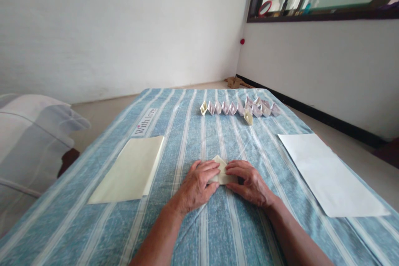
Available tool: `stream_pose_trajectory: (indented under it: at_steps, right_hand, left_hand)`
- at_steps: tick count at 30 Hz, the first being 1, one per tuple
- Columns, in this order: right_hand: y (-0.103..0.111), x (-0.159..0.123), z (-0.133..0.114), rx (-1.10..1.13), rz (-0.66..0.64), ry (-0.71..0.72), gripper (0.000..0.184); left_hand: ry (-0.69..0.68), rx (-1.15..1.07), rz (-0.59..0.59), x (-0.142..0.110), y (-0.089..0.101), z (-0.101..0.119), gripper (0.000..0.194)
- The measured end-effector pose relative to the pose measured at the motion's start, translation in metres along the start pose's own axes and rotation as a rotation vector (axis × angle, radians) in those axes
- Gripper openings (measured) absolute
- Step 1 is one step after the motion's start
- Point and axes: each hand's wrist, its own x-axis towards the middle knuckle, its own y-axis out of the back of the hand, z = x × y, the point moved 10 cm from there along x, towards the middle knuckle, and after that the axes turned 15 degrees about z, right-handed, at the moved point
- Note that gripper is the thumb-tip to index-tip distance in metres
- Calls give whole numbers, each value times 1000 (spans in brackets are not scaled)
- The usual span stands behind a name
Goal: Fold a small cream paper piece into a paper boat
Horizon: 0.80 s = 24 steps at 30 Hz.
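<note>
A small piece of pale yellow folded paper [222,169] lies in front of me, its pointed top facing away and a straight lower edge facing me. My left hand [201,183] covers its left side, fingers on top and thumb at the lower edge. On the right side, my right hand [249,181] grips it the same way, its thumb by the lower edge. Parts of the paper are hidden beneath the fingers of both hands. Farther back stands a row of small folded paper boats [232,108], mostly pale lilac, with a yellow boat [248,117] in front of them.
Yellow paper sheets [127,170] lie to the left, and a stack of white paper [330,174] lies to the right. A blue striped cloth [174,224] covers the table, with "With love" lettering at left. Draped fabric [34,137] is beyond the left edge.
</note>
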Motion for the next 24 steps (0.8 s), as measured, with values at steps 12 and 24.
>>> stream_pose_trajectory:
  at_steps: [12,24]
  right_hand:
    - [0,1,4,77,-25,-73,10]
    - [0,4,3,111,-27,-105,9]
  left_hand:
    - [18,7,-14,2,-1,-2,45]
    - [-8,14,-14,0,-2,-1,31]
